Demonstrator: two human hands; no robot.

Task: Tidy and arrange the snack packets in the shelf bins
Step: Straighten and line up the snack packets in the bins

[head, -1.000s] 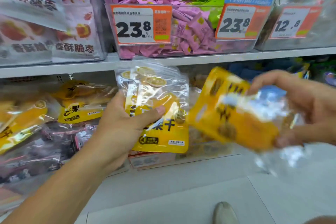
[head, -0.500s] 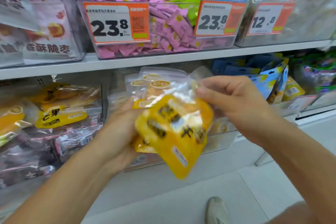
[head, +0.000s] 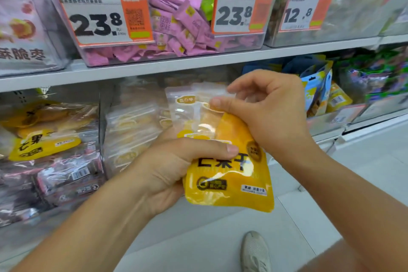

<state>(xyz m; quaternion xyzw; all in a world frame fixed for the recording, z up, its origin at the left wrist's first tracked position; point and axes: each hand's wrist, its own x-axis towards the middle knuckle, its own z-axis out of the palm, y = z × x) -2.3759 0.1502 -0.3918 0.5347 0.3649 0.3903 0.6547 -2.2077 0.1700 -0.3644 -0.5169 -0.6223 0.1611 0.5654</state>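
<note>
A person stands at a shop shelf, seen from their own head looking down at both hands in the centre of the frame. The left hand grips a small stack of yellow snack packets, thumb clamped across the front of the top packet and fingers curled behind. The right hand meets it from the upper right, thumb and fingers pinching the clear top edges of the same stack, so the two hands are together on one bundle. The bundle is held in the air just in front of the lower shelf, not yet in any bin.

Behind the hands, at centre left, a clear bin holds pale packets that look like the same kind, though blur makes it hard to be sure. Further left lie more yellow packets. Along the top of the frame, a bin of pink sweets carries orange price tags.

The step in hand appears to be squaring the gathered packets into a neat stack. The next move likely calls for keeping the edges aligned while sliding the bundle upright into the bin behind, without crumpling the slippery film.
</note>
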